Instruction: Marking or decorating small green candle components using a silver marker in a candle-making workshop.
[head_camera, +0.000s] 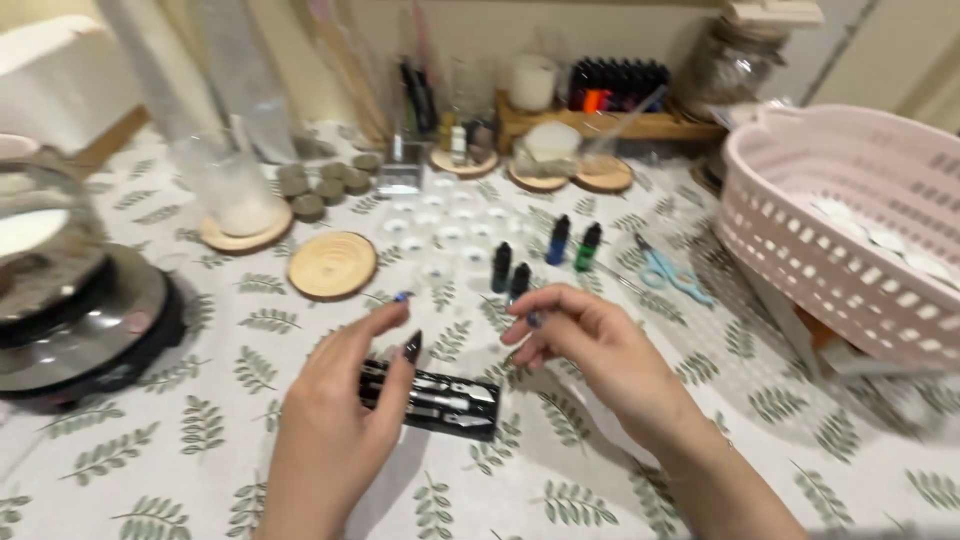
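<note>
Hands over a craft-knife kit on a leaf-print tablecloth (200, 430)

The left hand (335, 420), fingers loose, touches the black blade case (435, 398), its long axis left-right; the right hand (590, 345), released and holding nothing clear, hovers just right, 4 dropper bottles (545, 255) beyond.

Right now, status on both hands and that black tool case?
Left hand open, fingers over black tool case. Right hand pinching something small, too blurred to tell. Case open on tablecloth; dropper bottles just beyond.
</note>
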